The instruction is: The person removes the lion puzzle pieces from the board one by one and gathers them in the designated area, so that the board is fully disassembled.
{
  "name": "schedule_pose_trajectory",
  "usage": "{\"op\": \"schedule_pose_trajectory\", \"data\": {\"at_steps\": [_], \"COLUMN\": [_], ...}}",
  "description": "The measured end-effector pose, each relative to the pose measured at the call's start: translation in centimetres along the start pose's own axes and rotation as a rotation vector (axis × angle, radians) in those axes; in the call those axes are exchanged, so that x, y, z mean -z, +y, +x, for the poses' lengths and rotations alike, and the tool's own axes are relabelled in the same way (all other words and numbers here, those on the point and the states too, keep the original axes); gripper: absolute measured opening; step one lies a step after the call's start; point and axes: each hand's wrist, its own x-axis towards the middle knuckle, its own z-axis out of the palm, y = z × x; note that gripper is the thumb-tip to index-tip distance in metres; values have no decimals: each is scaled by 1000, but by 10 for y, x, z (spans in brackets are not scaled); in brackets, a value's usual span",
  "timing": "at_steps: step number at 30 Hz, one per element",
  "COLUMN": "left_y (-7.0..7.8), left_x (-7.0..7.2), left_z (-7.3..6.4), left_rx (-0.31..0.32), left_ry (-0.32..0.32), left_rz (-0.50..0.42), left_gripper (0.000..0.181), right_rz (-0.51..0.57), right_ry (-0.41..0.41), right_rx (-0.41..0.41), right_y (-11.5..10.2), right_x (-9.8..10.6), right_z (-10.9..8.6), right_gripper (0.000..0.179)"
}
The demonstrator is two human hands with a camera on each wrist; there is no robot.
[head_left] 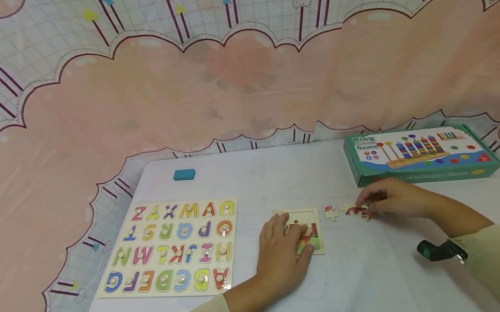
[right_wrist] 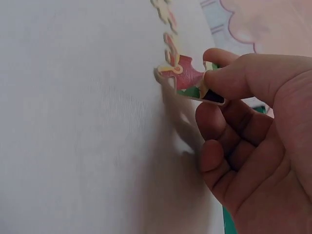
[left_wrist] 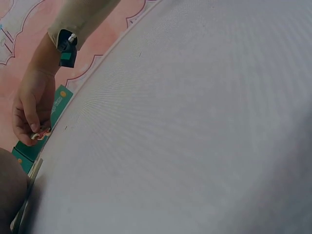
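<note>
My left hand (head_left: pixel 281 253) rests with spread fingers on a small wooden jigsaw tray (head_left: pixel 314 215), which has some picture pieces in it and covers part of it. To the right of the tray, my right hand (head_left: pixel 398 201) pinches a jigsaw piece (right_wrist: pixel 187 78) between thumb and fingers. The piece is red, green and black with a cream patch, and is tilted over the table in the right wrist view. Other loose jigsaw pieces (head_left: pixel 331 212) lie in a row between the tray and my right hand.
An alphabet peg board (head_left: pixel 163 247) lies on the left of the white table (head_left: pixel 342 295). Behind it sits a small blue block (head_left: pixel 184 174). A green ring game box (head_left: pixel 423 155) stands at the back right, just beyond my right hand. A patterned cloth hangs behind.
</note>
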Motion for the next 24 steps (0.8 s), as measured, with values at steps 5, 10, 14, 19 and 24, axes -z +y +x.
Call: {"op": "schedule_pose_trajectory", "data": {"at_steps": [5, 10, 14, 19, 24], "left_y": [1, 1, 1, 1, 0], "left_x": [0, 0, 0, 0, 0], "left_z": [0, -1, 0, -1, -2], "left_rx": [-2, 1, 6, 13, 5], "left_ry": [5, 8, 5, -3, 3], "left_rz": [1, 5, 5, -1, -3], "left_gripper": [35, 36, 36, 36, 37], "right_rz": [-45, -167, -246, -280, -297], "right_ry": [49, 132, 178, 218, 260], "right_rx": [2, 84, 141, 202, 228], "right_y": [10, 15, 17, 20, 22], "right_x": [2, -3, -7, -10, -13], "right_z": [-6, -7, -6, -7, -9], "right_gripper": [19, 24, 25, 24, 23]}}
